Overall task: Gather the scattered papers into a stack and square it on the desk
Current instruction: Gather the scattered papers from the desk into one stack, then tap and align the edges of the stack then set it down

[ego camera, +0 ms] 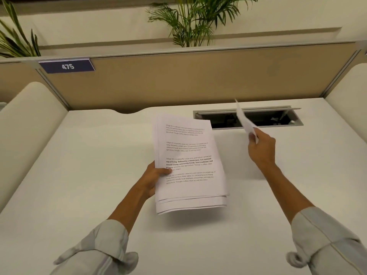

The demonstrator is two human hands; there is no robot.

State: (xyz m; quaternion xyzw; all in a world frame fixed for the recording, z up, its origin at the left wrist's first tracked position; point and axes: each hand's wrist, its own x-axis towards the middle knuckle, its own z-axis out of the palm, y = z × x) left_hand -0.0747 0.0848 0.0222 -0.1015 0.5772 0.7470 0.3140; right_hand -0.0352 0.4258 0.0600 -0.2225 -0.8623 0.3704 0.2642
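Note:
A stack of printed white papers (188, 163) hangs a little above the white desk (89, 165), its sheets slightly offset at the bottom edge. My left hand (154, 178) grips the stack at its left edge, thumb on the top sheet. To the right, my right hand (261, 147) pinches a single sheet of paper (243, 118) by its lower corner. That sheet is seen nearly edge-on, raised over the desk's cable slot.
An open cable slot (248, 117) is cut into the desk at the back right. A beige partition (188, 80) with a "475" label (67, 66) closes the back. Padded side panels (25, 132) flank the desk. Plants (196, 20) stand behind.

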